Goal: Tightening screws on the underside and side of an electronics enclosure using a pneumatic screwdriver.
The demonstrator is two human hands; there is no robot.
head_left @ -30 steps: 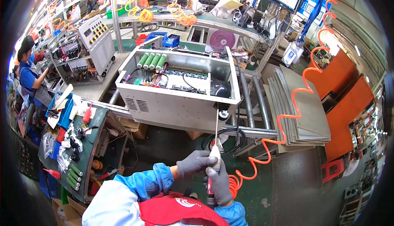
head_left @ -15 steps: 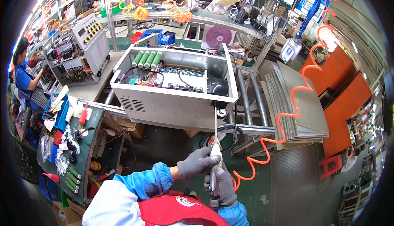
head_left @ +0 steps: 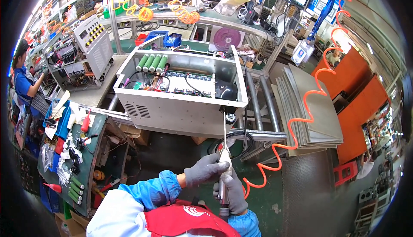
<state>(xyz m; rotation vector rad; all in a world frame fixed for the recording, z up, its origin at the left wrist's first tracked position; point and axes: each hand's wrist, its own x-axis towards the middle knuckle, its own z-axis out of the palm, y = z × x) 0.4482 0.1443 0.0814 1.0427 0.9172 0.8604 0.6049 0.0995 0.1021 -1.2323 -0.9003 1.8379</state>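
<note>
Closer now than a second ago: the view has pushed in on the open metal box (head_left: 180, 103) and the screwdriver bit has come up to its front right corner. Left to right: a side bench (head_left: 92, 151) holds small tools and green cylinders; left hand (head_left: 205, 170), gray glove, is closed around the top of the screwdriver (head_left: 223, 181), steadying it; right hand (head_left: 234, 192) grips the body lower down. The long bit runs straight up to a small fitting (head_left: 229, 117) under the box corner. An orange coiled air hose (head_left: 297, 129) hangs to the right. Looks like a screw-driving step at that corner; the next move calls for keeping the bit square on the fastener, light upward pressure, no slip.
</note>
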